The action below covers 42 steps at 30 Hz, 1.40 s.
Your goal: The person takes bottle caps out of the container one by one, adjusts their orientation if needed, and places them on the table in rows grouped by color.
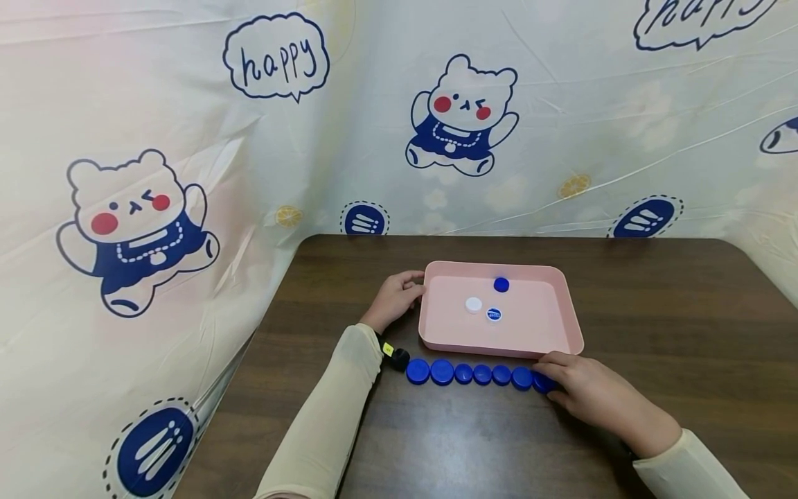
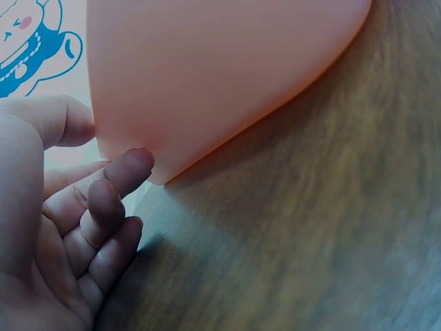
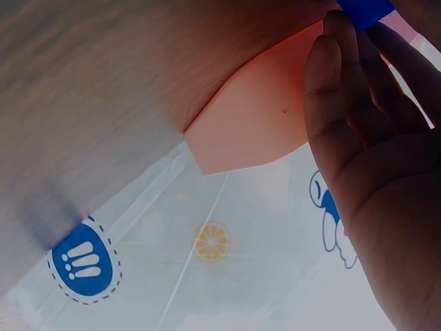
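A pink tray [image 1: 499, 343] lies on the brown table, holding a blue bottle cap [image 1: 501, 285], a white cap [image 1: 474, 305] and a white cap with blue print [image 1: 494, 314]. My left hand [image 1: 394, 298] touches the tray's left side near its back corner; the left wrist view shows its fingers loosely bent against the pink wall [image 2: 207, 83]. In front of the tray runs a row of several blue bottle caps [image 1: 483, 375], the left two larger. At the row's right end my right hand [image 1: 592, 391] pinches a blue cap [image 3: 365, 10] between thumb and fingers.
Behind the table [image 1: 686, 312] hangs a pale cloth [image 1: 374, 138] printed with bears and lettering. A black wrist device [image 1: 399, 358] on the left arm sits close to the leftmost cap of the row.
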Available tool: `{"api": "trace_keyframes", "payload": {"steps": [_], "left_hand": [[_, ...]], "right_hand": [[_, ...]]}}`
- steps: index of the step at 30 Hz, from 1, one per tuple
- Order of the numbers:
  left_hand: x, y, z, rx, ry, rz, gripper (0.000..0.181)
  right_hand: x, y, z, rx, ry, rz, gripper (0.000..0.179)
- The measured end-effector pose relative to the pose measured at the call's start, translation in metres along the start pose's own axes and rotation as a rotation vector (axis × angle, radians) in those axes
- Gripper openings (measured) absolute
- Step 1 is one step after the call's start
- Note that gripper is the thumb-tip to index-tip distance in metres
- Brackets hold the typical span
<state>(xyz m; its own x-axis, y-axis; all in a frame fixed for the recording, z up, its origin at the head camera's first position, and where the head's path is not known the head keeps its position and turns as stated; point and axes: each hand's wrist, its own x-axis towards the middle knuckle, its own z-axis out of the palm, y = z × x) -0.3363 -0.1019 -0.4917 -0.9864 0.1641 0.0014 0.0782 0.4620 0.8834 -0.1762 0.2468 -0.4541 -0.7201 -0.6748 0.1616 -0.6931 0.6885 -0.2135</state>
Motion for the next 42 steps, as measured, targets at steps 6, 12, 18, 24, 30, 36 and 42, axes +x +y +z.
{"api": "trace_keyframes", "payload": {"steps": [6, 12, 18, 24, 30, 36, 42], "left_hand": [[0.0, 0.0, -0.001, -0.006, -0.006, -0.01, 0.04], [0.0, 0.0, -0.001, -0.01, -0.012, -0.008, 0.04], [0.0, 0.0, -0.001, -0.012, -0.013, -0.003, 0.04], [0.0, 0.001, -0.001, -0.008, -0.011, -0.009, 0.04], [0.0, 0.0, -0.001, -0.003, -0.009, -0.003, 0.04], [0.0, -0.001, 0.0, 0.001, -0.007, 0.0, 0.04], [0.0, -0.001, 0.0, 0.001, 0.0, 0.003, 0.039]], "right_hand": [[-0.001, 0.0, -0.001, 0.001, -0.015, 0.017, 0.04], [-0.002, 0.0, -0.001, -0.006, 0.007, 0.004, 0.04], [-0.004, 0.001, -0.003, -0.019, 0.042, -0.016, 0.039], [-0.005, 0.003, -0.005, -0.028, 0.055, -0.029, 0.038], [-0.004, 0.002, -0.008, -0.031, 0.103, -0.071, 0.037], [-0.002, 0.001, -0.012, -0.053, 0.111, -0.078, 0.037], [-0.002, 0.002, -0.017, -0.066, 0.134, -0.085, 0.039]]}}
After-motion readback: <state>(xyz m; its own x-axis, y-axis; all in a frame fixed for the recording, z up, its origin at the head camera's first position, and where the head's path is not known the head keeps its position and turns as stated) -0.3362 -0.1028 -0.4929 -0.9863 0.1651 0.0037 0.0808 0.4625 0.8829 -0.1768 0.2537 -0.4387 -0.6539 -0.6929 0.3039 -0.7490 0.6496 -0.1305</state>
